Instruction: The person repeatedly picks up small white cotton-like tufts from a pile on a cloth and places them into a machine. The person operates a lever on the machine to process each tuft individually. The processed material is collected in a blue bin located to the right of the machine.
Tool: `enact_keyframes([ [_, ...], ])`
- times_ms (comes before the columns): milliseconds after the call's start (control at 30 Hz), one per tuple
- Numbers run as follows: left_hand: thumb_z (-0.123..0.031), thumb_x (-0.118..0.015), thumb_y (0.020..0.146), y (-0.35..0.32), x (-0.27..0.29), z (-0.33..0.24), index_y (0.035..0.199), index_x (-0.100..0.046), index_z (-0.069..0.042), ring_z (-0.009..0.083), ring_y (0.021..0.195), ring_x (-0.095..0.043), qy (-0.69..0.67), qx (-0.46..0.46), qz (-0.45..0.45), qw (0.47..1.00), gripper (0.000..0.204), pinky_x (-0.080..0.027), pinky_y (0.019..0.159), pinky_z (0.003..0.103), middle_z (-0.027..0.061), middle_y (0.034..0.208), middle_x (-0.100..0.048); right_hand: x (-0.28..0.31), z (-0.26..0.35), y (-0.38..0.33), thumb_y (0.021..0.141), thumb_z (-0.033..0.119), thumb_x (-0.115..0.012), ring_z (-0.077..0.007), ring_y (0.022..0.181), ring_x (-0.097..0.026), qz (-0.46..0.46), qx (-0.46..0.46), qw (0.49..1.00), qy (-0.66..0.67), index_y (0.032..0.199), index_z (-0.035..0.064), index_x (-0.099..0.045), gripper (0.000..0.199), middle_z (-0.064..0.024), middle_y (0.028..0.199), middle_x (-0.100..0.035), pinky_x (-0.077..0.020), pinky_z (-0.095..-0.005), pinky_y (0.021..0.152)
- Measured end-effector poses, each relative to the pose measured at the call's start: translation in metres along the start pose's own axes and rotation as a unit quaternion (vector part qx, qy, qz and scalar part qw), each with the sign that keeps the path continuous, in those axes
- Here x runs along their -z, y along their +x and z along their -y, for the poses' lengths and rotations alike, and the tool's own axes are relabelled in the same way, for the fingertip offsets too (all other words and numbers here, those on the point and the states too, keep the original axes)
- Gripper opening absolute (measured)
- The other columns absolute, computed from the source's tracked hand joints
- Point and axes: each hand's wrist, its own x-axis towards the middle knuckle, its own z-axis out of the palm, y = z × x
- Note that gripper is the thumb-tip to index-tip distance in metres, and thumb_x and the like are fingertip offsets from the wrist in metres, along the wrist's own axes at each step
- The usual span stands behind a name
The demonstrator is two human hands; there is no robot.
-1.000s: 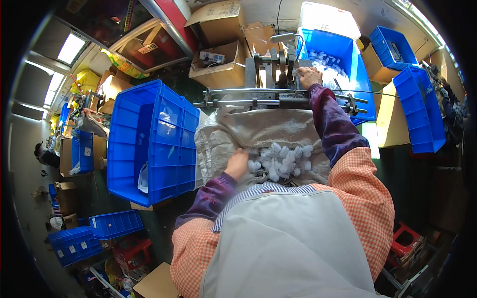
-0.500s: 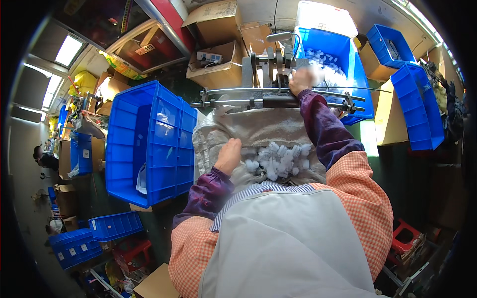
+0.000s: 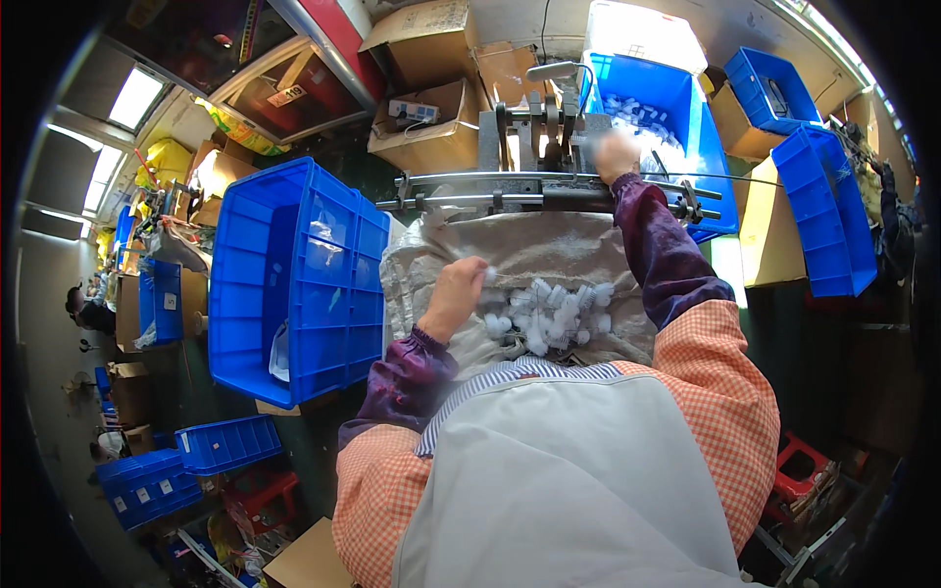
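Observation:
A heap of small white bristle brushes (image 3: pixel 554 318) lies on a grey-beige cloth (image 3: pixel 559 240) spread across my lap. My left hand (image 3: pixel 457 297) hovers over the cloth just left of the heap, thumb and fingers pinched together. Something small and whitish shows at its fingertips, too indistinct to name. At the right side of a metal bench machine (image 3: pixel 534 137) with round bars, my right hand (image 3: pixel 618 155) is raised beside a blue bin (image 3: pixel 714 147). Motion smears its fingers, so what they hold, if anything, is hidden. Inside that bin lie many similar white pieces (image 3: pixel 642 122).
A tall blue crate (image 3: pixel 338 284) stands close by my left arm. Open cardboard boxes (image 3: pixel 421 127) sit behind the machine on the left. More blue crates (image 3: pixel 823 211) stack up at the right. A thin dark rod (image 3: pixel 725 177) sticks out rightward from the machine.
My right hand has moved right, away from the machine's middle toward the blue bin. My left hand has shifted slightly right and up, and a small whitish thing now shows at its fingertips.

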Motion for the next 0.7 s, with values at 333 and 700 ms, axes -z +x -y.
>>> enact_keyframes([
  [333, -0.003, -0.058, 0.080, 0.029, -0.010, -0.048, 0.093, -0.061, 0.001, 0.0263, 0.074, -0.064, -0.110, -0.078, -0.010, 0.991, 0.014, -0.049, 0.064, 0.030, 0.0169, 0.083, -0.064, 0.063, -0.032, 0.005, 0.082, 0.027, -0.054, -0.0262, 0.088, -0.063, -0.060, -0.102, 0.987, -0.107, 0.105, 0.0102, -0.055, 0.028, -0.0116, 0.095, -0.062, -0.0447, -0.0400, 0.078],
  [700, -0.014, -0.061, 0.080, 0.036, -0.030, -0.042, 0.114, -0.049, -0.001, 0.0290, 0.077, -0.062, -0.049, -0.026, 0.005, 0.998, 0.038, -0.049, 0.070, 0.033, 0.0180, 0.100, -0.059, 0.054, 0.037, -0.062, 0.084, 0.010, -0.053, -0.0260, 0.084, -0.061, 0.125, 0.189, 0.893, 0.390, 0.102, 0.0078, -0.060, 0.020, -0.0107, 0.092, -0.063, -0.0471, -0.0324, 0.073],
])
